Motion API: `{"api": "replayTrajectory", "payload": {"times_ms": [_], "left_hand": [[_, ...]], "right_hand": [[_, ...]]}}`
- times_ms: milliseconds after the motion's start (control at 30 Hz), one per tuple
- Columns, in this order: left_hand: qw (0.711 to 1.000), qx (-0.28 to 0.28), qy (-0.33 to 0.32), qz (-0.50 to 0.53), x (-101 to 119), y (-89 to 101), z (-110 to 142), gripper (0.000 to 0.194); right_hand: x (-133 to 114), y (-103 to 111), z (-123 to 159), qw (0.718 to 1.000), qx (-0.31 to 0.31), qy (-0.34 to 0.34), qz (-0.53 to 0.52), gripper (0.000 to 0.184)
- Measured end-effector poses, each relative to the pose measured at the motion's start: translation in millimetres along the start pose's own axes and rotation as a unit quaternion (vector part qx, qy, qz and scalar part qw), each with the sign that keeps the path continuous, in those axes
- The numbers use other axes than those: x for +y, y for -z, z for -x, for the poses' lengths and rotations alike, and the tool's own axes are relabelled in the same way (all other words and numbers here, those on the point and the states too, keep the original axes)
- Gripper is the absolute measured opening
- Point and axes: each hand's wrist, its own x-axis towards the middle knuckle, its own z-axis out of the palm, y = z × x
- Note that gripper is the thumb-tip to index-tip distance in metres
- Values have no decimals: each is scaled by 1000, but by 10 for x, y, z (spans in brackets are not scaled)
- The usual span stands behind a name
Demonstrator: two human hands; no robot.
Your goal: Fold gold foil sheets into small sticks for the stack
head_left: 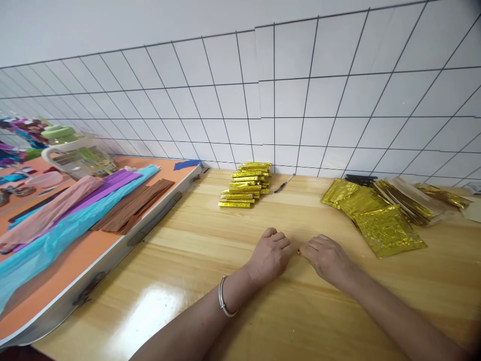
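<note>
My left hand and my right hand rest knuckles-up on the wooden table, fingers curled and almost touching. A sliver of gold foil shows between them; most of it is hidden under the fingers. A silver bangle sits on my left wrist. Behind the hands stands a stack of folded gold foil strips. Flat gold foil sheets lie spread to the right.
A pen lies by the tiled wall. Left of the table an orange board carries pink, purple, blue and brown crepe paper strips and a clear jug with a green lid. A black object lies behind the foil sheets.
</note>
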Motion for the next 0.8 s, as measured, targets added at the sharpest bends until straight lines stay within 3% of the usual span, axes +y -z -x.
{"api": "replayTrajectory", "payload": {"times_ms": [200, 500, 667, 800], "left_hand": [[999, -12, 43, 10, -158, 67, 44, 13], [997, -23, 40, 61, -230, 56, 91, 17], [997, 17, 47, 54, -255, 32, 99, 21], [998, 4, 31, 57, -271, 26, 103, 21]], "right_hand": [[133, 8, 66, 999, 12, -4, -47, 27], [190, 35, 114, 995, -13, -61, -79, 27], [197, 78, 122, 995, -14, -78, -56, 26], [233, 71, 127, 993, -32, -81, -76, 27]]}}
